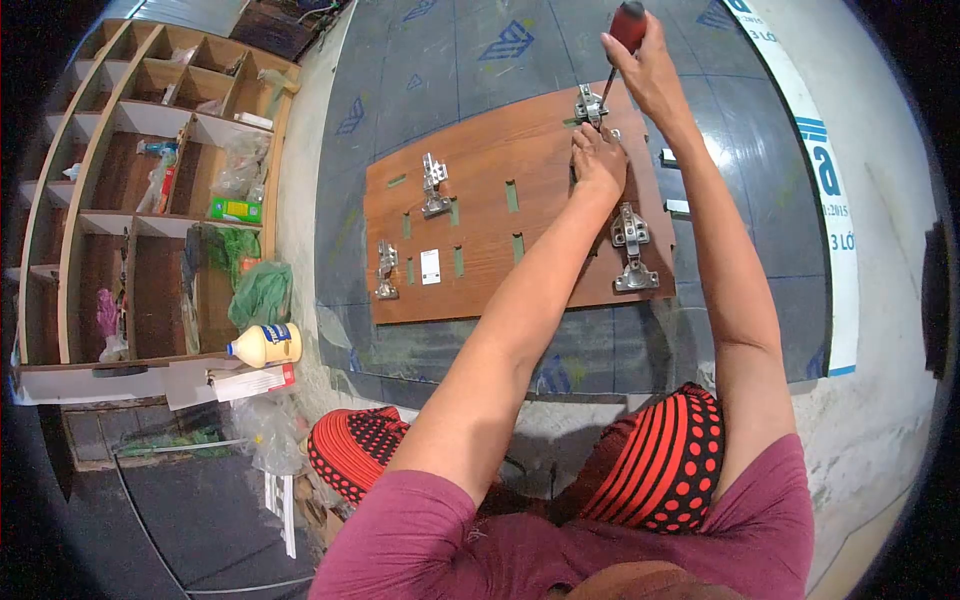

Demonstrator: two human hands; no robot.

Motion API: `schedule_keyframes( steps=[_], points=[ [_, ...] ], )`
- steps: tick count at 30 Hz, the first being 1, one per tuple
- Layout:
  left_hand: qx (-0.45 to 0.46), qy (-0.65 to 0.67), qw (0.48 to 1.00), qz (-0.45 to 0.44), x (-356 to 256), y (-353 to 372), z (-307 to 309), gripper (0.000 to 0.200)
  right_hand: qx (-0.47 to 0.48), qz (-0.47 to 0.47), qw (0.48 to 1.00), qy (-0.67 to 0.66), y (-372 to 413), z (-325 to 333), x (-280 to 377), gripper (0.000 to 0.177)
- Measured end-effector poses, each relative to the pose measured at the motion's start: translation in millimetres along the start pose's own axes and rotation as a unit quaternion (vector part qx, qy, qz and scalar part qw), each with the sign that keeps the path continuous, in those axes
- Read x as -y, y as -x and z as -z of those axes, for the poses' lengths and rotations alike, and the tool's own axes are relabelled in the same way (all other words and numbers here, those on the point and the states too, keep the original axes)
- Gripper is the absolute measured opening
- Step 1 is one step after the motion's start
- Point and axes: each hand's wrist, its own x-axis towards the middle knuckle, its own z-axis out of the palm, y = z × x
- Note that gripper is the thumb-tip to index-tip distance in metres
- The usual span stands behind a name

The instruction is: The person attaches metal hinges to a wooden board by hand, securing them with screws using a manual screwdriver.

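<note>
Grey sheet (430,105), screwdrvr (628,28) in R grip (650,72)

workshop, partitioned shelf (135,172), screwdriver (622,40), hinges (632,247)

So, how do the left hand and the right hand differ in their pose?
The right hand is up at the screwdriver handle; the left hand is low, near the tool's tip. The right hand grips; the left hand bunches its fingers beside a hinge. Both are bare.

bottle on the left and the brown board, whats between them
In the head view, a strip of grey floor, then the edge of the dark sheet, lies between the bottle and the brown board
</note>
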Motion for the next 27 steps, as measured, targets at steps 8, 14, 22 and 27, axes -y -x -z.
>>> schedule_keyframes(
  steps=[8, 14, 22, 27],
  points=[
    [-0.018, 0.027, 0.999, -0.008, 1, 3, 1, 0.055, 0.076, -0.063, 0.994, -0.036, 6, 14, 37, 0.067],
    [0.005, 0.036, 0.999, -0.013, 0, 6, 9, 0.054, 0.103, 0.011, 0.994, 0.014, 4, 0, 17, 0.083],
    [-0.012, 0.004, 1.000, 0.004, 1, 3, 2, 0.069, 0.062, 0.050, 0.997, 0.007, 10, -5, 11, 0.051],
    [0.012, 0.086, 0.996, -0.018, 3, 5, 10, 0.057, 0.075, -0.010, 0.997, 0.007, 3, 6, 25, 0.045]
  ],
)
